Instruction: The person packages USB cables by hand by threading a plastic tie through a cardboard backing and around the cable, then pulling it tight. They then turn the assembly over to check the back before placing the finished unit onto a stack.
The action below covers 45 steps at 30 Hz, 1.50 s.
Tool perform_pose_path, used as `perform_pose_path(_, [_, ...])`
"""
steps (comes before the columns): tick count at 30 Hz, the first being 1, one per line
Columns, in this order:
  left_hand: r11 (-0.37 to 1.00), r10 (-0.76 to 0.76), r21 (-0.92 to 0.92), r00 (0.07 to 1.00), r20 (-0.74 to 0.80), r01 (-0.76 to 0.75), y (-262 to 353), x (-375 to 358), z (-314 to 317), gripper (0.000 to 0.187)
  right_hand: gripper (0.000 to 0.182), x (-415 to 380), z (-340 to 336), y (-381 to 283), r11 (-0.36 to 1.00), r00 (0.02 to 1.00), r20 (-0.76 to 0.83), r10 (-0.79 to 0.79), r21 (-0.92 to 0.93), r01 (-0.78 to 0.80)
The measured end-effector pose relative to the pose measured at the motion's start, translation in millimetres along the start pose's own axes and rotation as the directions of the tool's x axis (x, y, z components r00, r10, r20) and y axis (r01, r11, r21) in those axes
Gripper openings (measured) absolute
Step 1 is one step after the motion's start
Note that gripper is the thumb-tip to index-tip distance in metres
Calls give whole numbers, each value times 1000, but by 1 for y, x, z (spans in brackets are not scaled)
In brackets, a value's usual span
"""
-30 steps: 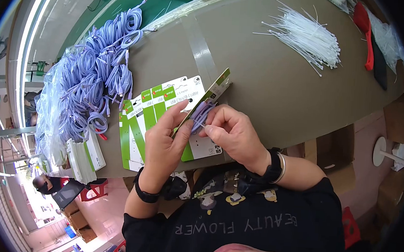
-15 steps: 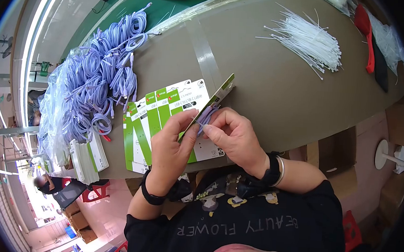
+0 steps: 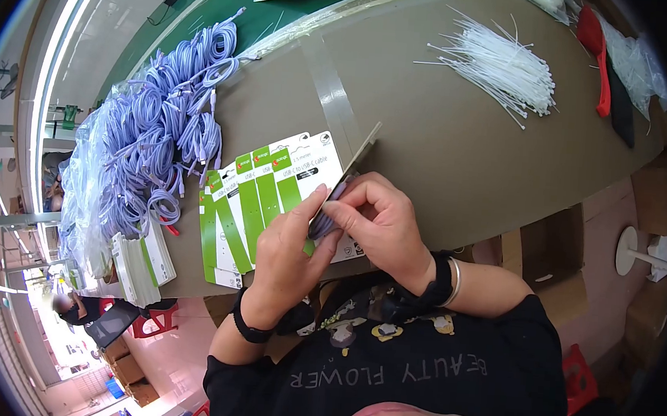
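My left hand [image 3: 288, 243] grips a cardboard packaging card [image 3: 362, 150], tilted up nearly edge-on to me. A coiled lilac USB cable [image 3: 323, 224] lies against its face, mostly behind my fingers. My right hand [image 3: 379, 220] is closed in a pinch at the coil; what is between thumb and forefinger is too small to make out. Beneath my hands, several green and white printed cards [image 3: 253, 202] overlap on the table [image 3: 429, 161]. They read "USB-C to USB-C cable".
A big heap of lilac cables [image 3: 158, 111] sits at the left beside clear plastic bags [image 3: 87, 191]. White cards [image 3: 140, 268] are stacked at the near left edge. White cable ties [image 3: 502, 65] and red-handled scissors [image 3: 602, 68] lie right. A person [image 3: 71, 307] is in the background.
The card has turned more edge-on, and my right hand has moved slightly left and closer to it. My left hand keeps hold of the card.
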<state>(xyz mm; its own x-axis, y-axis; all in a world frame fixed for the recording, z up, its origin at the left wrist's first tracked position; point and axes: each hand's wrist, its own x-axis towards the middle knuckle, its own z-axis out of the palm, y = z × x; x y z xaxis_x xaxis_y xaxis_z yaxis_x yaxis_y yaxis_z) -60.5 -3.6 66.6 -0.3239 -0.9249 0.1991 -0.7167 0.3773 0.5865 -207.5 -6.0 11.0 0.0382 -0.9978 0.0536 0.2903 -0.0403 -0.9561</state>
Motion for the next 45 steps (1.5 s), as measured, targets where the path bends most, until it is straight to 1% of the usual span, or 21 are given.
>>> perform_pose_path(2, [999,45,-18,998,-43,-46,0,0,2,36,12,-2,-4,-1,1000,999,33,4,7,-5])
perform_pose_path(3, [999,41,-23,998,-49,-42,1,0,1,36,11,-3,-6,-1,1000,998,62,9,17,-10])
perform_pose_path(6, [994,-7,-106,1000,-1,7,3,3,-5,34,10,-5,-11,-1,1000,996,94,6,21,-8])
perform_pose_path(8, [990,-35,-133,999,-1,35,1,3,-2,32,9,-7,-12,-1,999,994,107,-21,27,18])
perform_pose_path(10, [982,-87,-168,996,-10,84,-1,2,0,30,8,-8,-13,-1,1000,995,104,0,25,-3])
perform_pose_path(12, [987,-77,-143,997,-28,72,-3,2,2,29,8,-7,-12,0,999,995,100,30,36,-34])
perform_pose_path(15, [995,-52,-92,997,-59,47,-5,2,3,27,8,-7,-10,0,999,995,91,28,34,-31])
perform_pose_path(18, [1000,13,-14,997,-76,-15,-6,2,3,26,8,-6,-10,0,999,996,82,30,27,-33])
perform_pose_path(23, [999,47,-11,997,-58,-47,-6,2,2,26,9,-6,-8,-2,999,997,74,33,3,-33])
perform_pose_path(26, [1000,12,-19,1000,14,-12,1,3,-2,27,9,-8,-9,-2,999,997,72,36,-2,-36])
perform_pose_path(27, [1000,12,-19,1000,14,-12,0,3,-1,27,9,-8,-10,-2,999,996,75,42,1,-42])
perform_pose_path(30, [990,17,-137,999,-51,-24,-5,2,5,29,10,-8,-10,-2,999,996,76,52,8,-53])
perform_pose_path(31, [990,17,-137,999,-52,-24,-5,2,5,29,10,-7,-10,-2,998,996,72,57,13,-58])
perform_pose_path(34, [998,60,-1,997,-46,-60,-3,2,3,30,10,-6,-11,-3,998,995,71,68,8,-69])
perform_pose_path(37, [997,72,9,996,-45,-72,-3,1,3,30,10,-5,-11,-4,997,994,71,83,-15,-82])
perform_pose_path(39, [997,77,13,996,-44,-77,-3,1,4,30,11,-5,-8,-4,997,997,40,70,-39,-68])
perform_pose_path(42, [990,134,46,990,-32,-132,-3,-1,5,36,10,-4,-6,-3,997,998,20,51,-56,-50])
perform_pose_path(45, [985,149,89,989,-2,-149,-1,0,0,40,10,-2,-7,-6,998,1000,13,20,-67,-19])
